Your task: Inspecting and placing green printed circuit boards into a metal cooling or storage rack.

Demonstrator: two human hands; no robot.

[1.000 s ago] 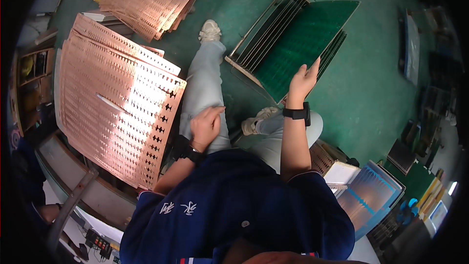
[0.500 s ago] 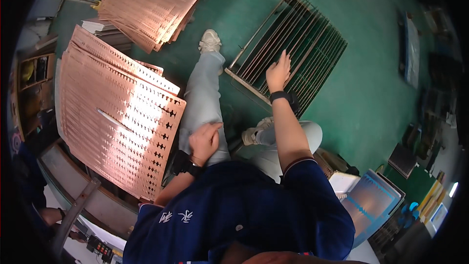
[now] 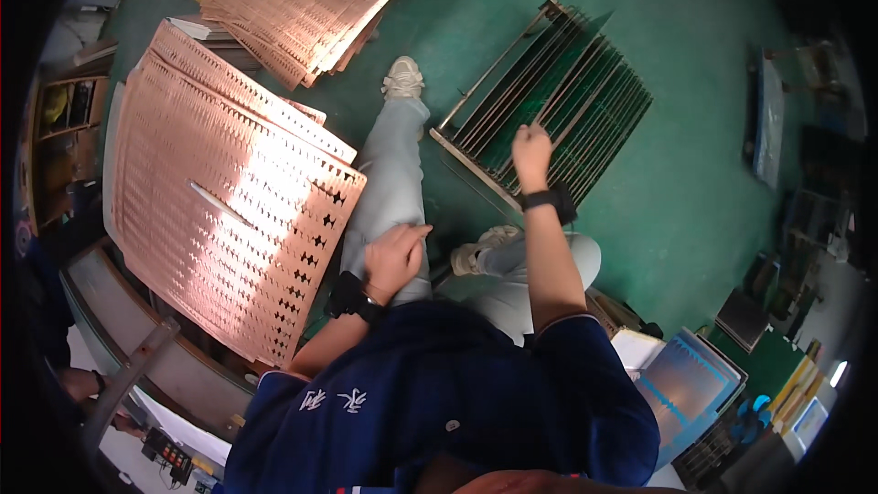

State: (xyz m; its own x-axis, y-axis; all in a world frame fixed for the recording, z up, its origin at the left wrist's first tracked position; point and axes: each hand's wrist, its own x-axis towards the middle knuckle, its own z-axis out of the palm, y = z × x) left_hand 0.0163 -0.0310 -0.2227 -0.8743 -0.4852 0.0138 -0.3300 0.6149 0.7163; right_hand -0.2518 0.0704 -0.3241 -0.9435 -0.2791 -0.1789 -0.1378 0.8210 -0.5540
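Observation:
A metal wire drying rack (image 3: 485,163) with many thin parallel bars lies on the floor ahead of me, right of centre. Over its near part is my right hand (image 3: 532,160), its fingers curled in at one of the wire shelves (image 3: 572,96); the fingertips are partly hidden. My left hand (image 3: 393,263) rests by my left thigh, fingers bent together and nothing visible in it. To its left lies a stack of copper-coloured panels (image 3: 229,192) with rows of cut-outs. A slim pale pen-like stick (image 3: 218,201) lies on the top panel.
Another stack of copper-coloured panels (image 3: 311,0) stands farther off at the upper left. A blue-framed screen (image 3: 688,384) leans at the lower right. A wrapped flat panel (image 3: 769,119) is at the far right. A curved metal bar (image 3: 128,380) is at the lower left, near another person's hand (image 3: 82,384).
My right hand has gone from flat, outstretched fingers to curled ones, drawn slightly nearer me. A shelf corner now sticks up at the rack's far end. My left hand barely moved.

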